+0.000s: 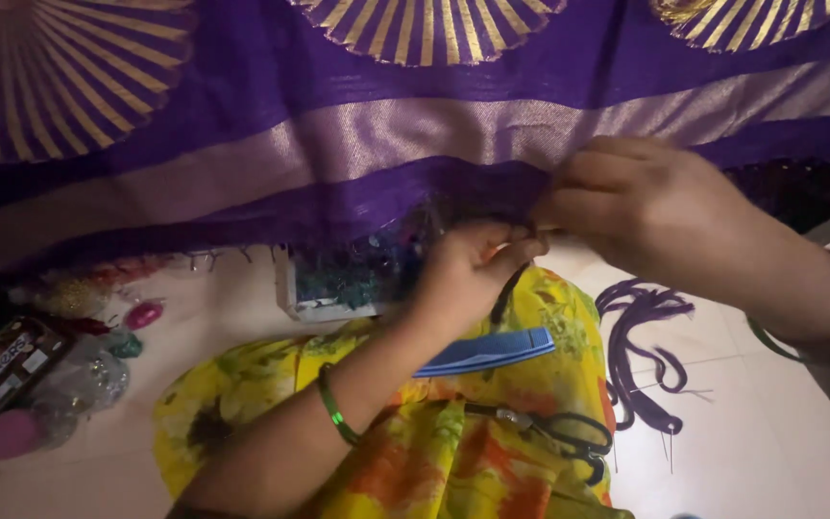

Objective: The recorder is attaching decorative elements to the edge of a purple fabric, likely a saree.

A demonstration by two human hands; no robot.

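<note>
Both hands met at the lower edge of a purple woven cloth with gold fan motifs and a pale lilac band (338, 125), which hung across the far half of the view. The left hand (468, 269) was closed in a pinch on the dark fringe of that edge, a green bangle (335, 404) on its wrist. The right hand (626, 197) was likewise clenched, fingertips pressed to the same spot on the edge, just right of the left hand and touching it. Whether a needle or thread lay between the fingers could not be told.

Below the hands, a yellow floral garment with orange patches (415, 442) covered the person's lap. On it lay a blue folded strip of cloth (492, 351) and, nearer and to the right, a pair of black-handled scissors (569, 432). A bundle of purple threads (641, 346) lay on the pale floor (751, 432) to the right. A clear box of coloured beads (338, 284) stood just left of the left hand. Further left lay loose shiny ornaments and a pink round piece (143, 313), blurred.
</note>
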